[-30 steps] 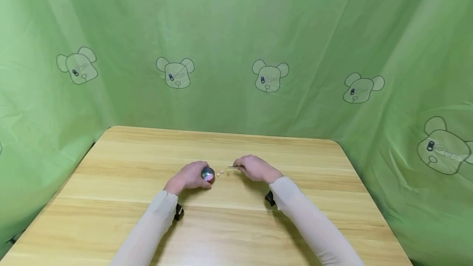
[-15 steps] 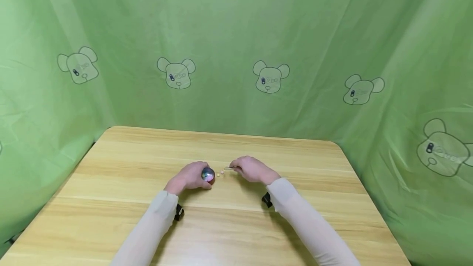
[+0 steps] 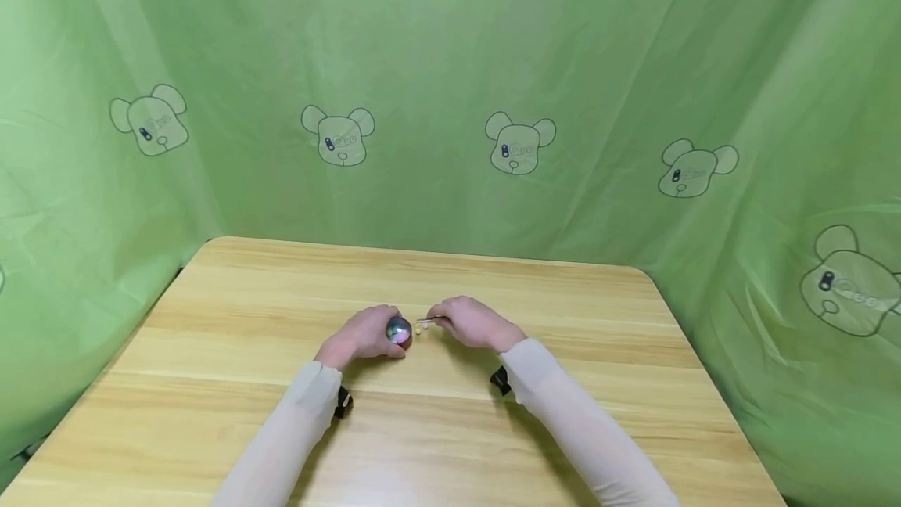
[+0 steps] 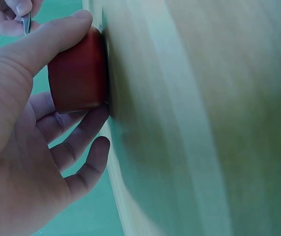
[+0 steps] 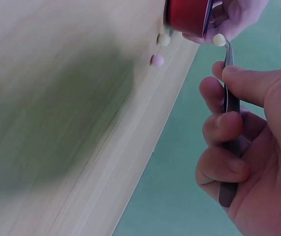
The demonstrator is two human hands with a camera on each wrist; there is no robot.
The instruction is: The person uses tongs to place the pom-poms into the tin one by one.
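Note:
My left hand [image 3: 364, 332] grips a small red cup [image 4: 77, 78], thumb on one side and fingers round the other. Its base sits at the table surface; the head view shows a shiny, multicoloured inside. In my right hand [image 3: 475, 323] is a pair of metal tweezers [image 5: 231, 105], pinched by thumb and fingers. A small pale yellow ball [image 5: 219, 40] is at the tweezers' tips, close beside the cup in the right wrist view. On the table near the cup lie a cream ball [image 5: 164, 39] and a pink ball [image 5: 157, 60].
The wooden table [image 3: 436, 444] spans the area under both forearms. Behind it and at the sides hangs a green curtain [image 3: 422, 45] printed with bear heads. A black wrist device [image 3: 500, 380] shows under the right sleeve.
My right hand has moved left with the tweezers, bringing their tips and the yellow ball from beyond the loose balls to near the cup. My left hand stays about the cup.

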